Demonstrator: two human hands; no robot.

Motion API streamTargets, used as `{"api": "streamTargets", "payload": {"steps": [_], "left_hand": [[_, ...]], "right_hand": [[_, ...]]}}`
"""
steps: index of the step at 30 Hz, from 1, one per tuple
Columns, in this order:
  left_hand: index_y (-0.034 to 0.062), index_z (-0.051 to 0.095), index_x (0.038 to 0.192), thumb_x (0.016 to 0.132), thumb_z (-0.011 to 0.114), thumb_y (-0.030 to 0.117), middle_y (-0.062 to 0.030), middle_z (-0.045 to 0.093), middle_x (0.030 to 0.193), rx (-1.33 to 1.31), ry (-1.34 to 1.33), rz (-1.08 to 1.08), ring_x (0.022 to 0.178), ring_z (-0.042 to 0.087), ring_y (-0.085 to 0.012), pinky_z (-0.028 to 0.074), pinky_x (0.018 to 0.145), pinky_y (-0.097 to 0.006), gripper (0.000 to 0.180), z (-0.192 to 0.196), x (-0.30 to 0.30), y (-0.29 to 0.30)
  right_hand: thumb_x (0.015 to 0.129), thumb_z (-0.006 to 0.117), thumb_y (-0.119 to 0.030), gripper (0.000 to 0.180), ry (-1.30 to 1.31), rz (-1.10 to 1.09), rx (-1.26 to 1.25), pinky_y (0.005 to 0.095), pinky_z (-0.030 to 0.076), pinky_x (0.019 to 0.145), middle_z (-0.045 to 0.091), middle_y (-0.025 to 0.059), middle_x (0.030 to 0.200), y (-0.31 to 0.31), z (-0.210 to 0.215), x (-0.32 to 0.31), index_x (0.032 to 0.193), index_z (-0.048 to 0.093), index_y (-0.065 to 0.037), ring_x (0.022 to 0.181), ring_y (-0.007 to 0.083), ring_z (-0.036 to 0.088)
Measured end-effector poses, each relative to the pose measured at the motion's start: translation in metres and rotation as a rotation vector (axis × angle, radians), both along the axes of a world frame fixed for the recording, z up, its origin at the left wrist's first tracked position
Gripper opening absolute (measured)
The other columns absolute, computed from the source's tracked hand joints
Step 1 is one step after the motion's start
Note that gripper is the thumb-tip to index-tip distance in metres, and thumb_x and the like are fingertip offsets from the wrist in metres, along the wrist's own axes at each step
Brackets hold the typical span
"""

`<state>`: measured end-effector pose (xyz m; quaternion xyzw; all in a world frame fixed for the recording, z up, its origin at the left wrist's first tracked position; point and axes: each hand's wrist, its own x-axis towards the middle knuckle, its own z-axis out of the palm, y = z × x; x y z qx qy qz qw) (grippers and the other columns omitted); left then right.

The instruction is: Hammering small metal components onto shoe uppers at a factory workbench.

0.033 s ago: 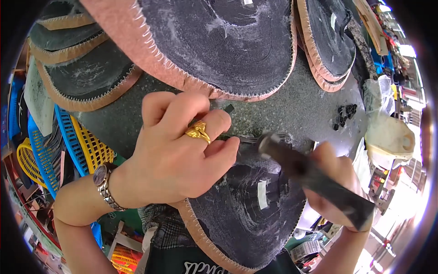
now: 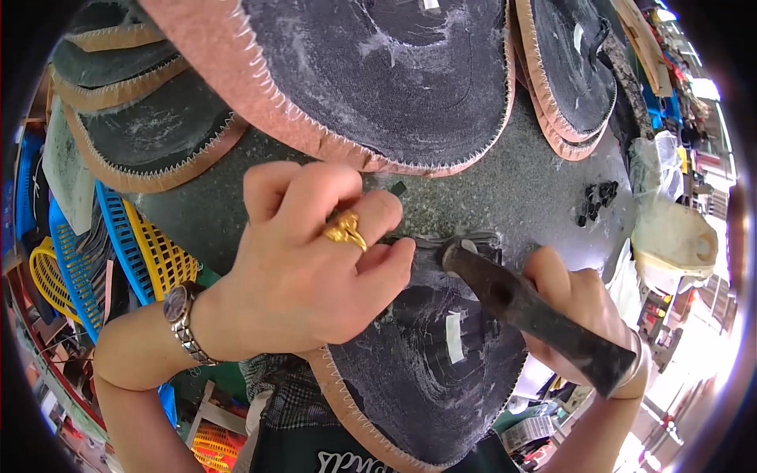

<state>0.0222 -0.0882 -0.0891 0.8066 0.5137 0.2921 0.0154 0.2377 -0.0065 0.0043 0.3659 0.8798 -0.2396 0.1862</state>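
Observation:
A rounded black panel [image 2: 418, 410] with a tan zigzag-stitched border lies near me, its far edge folded and dusted white. My left hand [image 2: 303, 264], wearing a gold ring and a watch, is closed, with curled fingers pinching the far edge of the panel; the fingertips are partly hidden. My right hand [image 2: 583, 315] is closed round a dark hammer [image 2: 544, 319]. The hammer's round face [image 2: 453, 256] rests on or just above the folded edge, right of my left fingers. A small white strip [image 2: 453, 337] sits on the panel.
A larger stitched panel [image 2: 378, 87] lies just beyond my hands on the grey speckled work surface [image 2: 536, 197]. More panels [image 2: 150, 134] overlap at far left, others [image 2: 572, 63] at far right. Small black bits [image 2: 597, 202] lie right. Blue and yellow baskets [image 2: 162, 252] stand left.
The hammer head has come down onto or close to the folded edge, and my right hand has shifted slightly with it. My left hand stays almost where it was.

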Motion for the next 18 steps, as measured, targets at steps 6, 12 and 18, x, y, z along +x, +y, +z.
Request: {"api": "streamTargets", "payload": {"steps": [6, 12, 18], "left_hand": [[0.0218, 0.072, 0.088, 0.058, 0.075, 0.018, 0.0066, 0.056, 0.09, -0.066, 0.117, 0.118, 0.088, 0.038, -0.0218, 0.024, 0.076, -0.039, 0.03, 0.006, 0.002, -0.01], [0.0216, 0.072, 0.087, 0.056, 0.081, 0.019, 0.0103, 0.054, 0.072, -0.25, -0.257, 0.263, 0.08, 0.039, -0.0213, 0.023, 0.074, -0.039, 0.032, 0.003, 0.007, -0.005], [0.0192, 0.071, 0.084, 0.062, 0.079, 0.016, 0.0113, 0.052, 0.072, -0.097, -0.074, 0.24, 0.079, 0.038, -0.0205, 0.021, 0.07, -0.039, 0.024, -0.004, 0.011, -0.017]], "right_hand": [[0.075, 0.063, -0.007, 0.02, 0.056, 0.172, 0.056, 0.044, 0.041, 0.051, 0.049, 0.0141, 0.067, 0.011, -0.007, -0.013, 0.09, 0.049, -0.006, 0.053, 0.0373, 0.05], [0.079, 0.06, -0.011, 0.022, 0.151, 0.319, 0.154, 0.0371, 0.042, 0.035, 0.045, 0.0082, 0.057, 0.011, -0.014, -0.01, 0.081, 0.04, -0.003, 0.041, 0.0259, 0.053], [0.076, 0.061, -0.007, 0.016, 0.175, 0.232, 0.032, 0.0373, 0.041, 0.041, 0.047, 0.0099, 0.068, 0.017, -0.01, -0.011, 0.085, 0.049, -0.004, 0.045, 0.0281, 0.051]]}}
